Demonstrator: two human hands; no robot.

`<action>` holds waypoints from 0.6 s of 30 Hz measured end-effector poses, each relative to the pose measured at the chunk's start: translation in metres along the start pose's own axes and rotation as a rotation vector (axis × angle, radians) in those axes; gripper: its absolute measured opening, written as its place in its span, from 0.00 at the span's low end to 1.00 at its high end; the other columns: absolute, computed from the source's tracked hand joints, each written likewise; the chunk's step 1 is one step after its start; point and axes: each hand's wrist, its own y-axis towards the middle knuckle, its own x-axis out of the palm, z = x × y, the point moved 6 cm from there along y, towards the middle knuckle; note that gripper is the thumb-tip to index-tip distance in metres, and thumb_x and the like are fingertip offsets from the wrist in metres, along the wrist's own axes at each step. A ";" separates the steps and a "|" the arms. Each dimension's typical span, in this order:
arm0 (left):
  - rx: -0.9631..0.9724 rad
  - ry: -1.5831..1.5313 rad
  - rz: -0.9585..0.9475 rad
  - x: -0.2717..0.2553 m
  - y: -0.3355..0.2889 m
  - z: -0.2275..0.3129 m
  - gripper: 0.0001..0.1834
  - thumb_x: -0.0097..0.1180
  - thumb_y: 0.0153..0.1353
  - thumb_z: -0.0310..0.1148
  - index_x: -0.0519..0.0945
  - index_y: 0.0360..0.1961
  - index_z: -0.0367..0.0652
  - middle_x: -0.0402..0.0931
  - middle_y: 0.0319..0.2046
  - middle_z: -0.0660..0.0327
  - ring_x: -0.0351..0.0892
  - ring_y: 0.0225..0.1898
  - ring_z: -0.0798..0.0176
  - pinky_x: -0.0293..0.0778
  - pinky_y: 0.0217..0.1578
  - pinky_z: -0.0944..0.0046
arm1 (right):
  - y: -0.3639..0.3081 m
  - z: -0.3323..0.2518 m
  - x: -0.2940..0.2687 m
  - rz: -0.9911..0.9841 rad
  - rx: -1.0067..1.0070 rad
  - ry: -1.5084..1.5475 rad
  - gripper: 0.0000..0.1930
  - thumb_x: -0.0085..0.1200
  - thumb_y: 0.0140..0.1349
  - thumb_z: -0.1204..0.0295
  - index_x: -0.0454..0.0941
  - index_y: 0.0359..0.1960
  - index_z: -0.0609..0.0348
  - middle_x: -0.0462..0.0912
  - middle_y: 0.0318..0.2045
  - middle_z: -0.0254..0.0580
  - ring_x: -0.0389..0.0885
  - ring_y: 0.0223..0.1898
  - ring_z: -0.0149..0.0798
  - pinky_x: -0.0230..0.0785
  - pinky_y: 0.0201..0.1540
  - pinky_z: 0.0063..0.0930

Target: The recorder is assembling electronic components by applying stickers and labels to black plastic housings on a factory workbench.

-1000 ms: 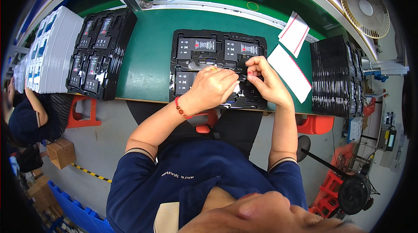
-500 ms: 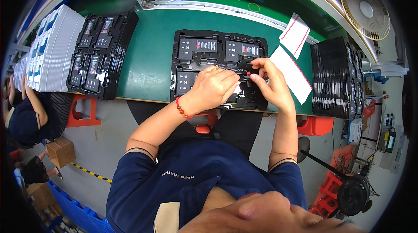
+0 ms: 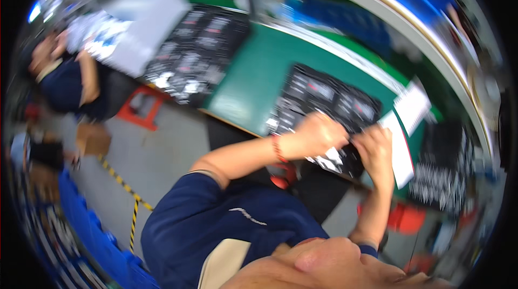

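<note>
A black plastic tray (image 3: 298, 85) with dark flat battery packs in its compartments lies on the green table. Over its near part is my left hand (image 3: 318, 137), fingers curled together, a red beaded bracelet at the wrist. My right hand (image 3: 376, 151) is close beside it at the tray's right side, thumb and fingers drawn together. Whatever is between the fingers of either hand is hidden or smeared by motion. A small white patch shows on the tray below my left hand. White sheets (image 3: 400, 148) with a red edge lie right of my right hand.
A stack of filled black trays (image 3: 197, 46) stands at the left, beside a tall white stack (image 3: 154, 24). More black trays (image 3: 440, 165) are piled at the right. Red stools (image 3: 141, 108) are under the table edge. Another person (image 3: 67, 81) sits far left.
The whole view has swung and blurred, so the table now slants down to the right. My right hand's fingers, apart before, have come together near my left hand.
</note>
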 end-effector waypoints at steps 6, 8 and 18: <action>-0.045 -0.077 0.115 0.028 -0.005 0.003 0.07 0.61 0.57 0.34 0.78 0.27 0.44 0.74 0.24 0.62 0.78 0.27 0.57 0.71 0.32 0.58 | -0.016 -0.012 -0.007 0.038 -0.065 -0.096 0.08 0.64 0.43 0.80 0.79 0.27 0.62 0.75 0.28 0.43 0.73 0.39 0.50 0.63 0.46 0.44; -0.058 -0.074 0.084 0.021 -0.007 0.005 0.08 0.60 0.57 0.34 0.77 0.25 0.44 0.73 0.23 0.61 0.77 0.27 0.55 0.70 0.32 0.57 | -0.016 -0.015 -0.001 0.067 -0.121 -0.085 0.08 0.63 0.42 0.80 0.78 0.25 0.62 0.74 0.27 0.43 0.72 0.38 0.49 0.63 0.46 0.44; -0.040 -0.090 0.028 0.027 -0.018 0.009 0.08 0.61 0.56 0.36 0.80 0.28 0.42 0.76 0.25 0.60 0.79 0.31 0.53 0.69 0.33 0.54 | -0.024 0.001 0.008 0.016 -0.087 0.047 0.18 0.66 0.42 0.73 0.80 0.37 0.64 0.77 0.32 0.46 0.72 0.39 0.52 0.63 0.48 0.43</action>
